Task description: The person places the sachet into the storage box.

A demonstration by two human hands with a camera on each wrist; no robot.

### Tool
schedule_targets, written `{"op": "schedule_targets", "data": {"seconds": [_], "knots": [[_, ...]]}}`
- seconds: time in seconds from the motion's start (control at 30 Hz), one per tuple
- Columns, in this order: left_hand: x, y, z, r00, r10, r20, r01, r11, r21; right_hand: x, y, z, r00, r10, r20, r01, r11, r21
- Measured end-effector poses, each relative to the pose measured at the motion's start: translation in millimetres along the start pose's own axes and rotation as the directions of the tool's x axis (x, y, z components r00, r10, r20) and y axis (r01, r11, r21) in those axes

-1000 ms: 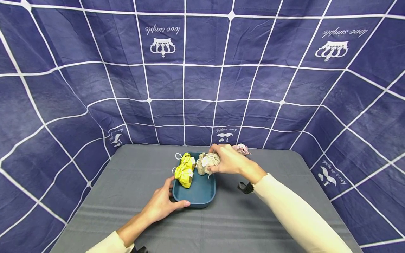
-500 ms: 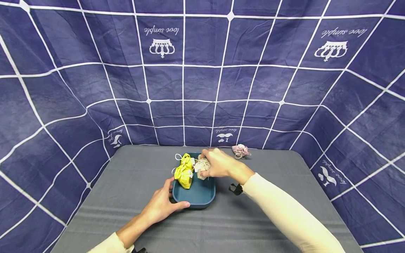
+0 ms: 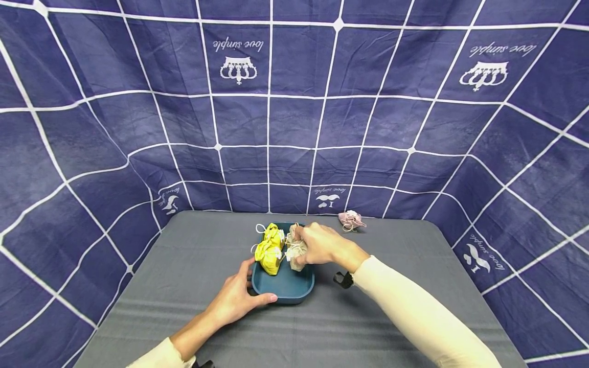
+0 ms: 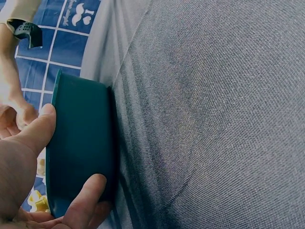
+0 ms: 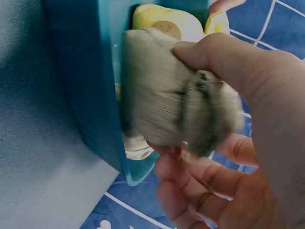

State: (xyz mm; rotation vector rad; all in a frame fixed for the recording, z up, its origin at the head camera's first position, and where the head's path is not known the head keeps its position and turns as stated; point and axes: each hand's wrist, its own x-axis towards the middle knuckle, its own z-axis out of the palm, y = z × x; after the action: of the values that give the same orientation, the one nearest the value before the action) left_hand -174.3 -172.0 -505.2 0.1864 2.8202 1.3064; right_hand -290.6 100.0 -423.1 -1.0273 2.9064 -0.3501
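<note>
Over the teal tray (image 3: 294, 291) mid-surface, the right hand (image 3: 317, 245) grips a beige pouch (image 3: 295, 251) beside two yellow pouches (image 3: 269, 250); the left hand (image 3: 236, 296) clasps the tray's near-left corner

Staged recording booth: printed blue cloth backdrop (image 3: 294, 117), grey table (image 3: 391, 306).

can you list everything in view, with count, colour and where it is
tray: 1, teal, middle of the table
yellow pouches: 2, yellow, left side of the tray
beige pouches: 2, beige, right side of the tray, one gripped
pink pouch: 1, pink, far edge of the table, right of the tray
table: 1, grey
backdrop cloth: 1, navy with white grid, behind and beside the table
left hand: 1, grips the tray's near left corner
right hand: 1, grips a beige pouch over the tray
</note>
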Motion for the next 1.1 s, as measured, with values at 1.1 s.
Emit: {"op": "schedule_targets", "data": {"seconds": [1.1], "knots": [[-1.0,0.4,2.7,1.000,-0.005,-0.011,0.005,1.000,0.004,-26.7,67.5,-4.3,0.978,0.078,-0.195,-0.078,0.997,0.012]]}}
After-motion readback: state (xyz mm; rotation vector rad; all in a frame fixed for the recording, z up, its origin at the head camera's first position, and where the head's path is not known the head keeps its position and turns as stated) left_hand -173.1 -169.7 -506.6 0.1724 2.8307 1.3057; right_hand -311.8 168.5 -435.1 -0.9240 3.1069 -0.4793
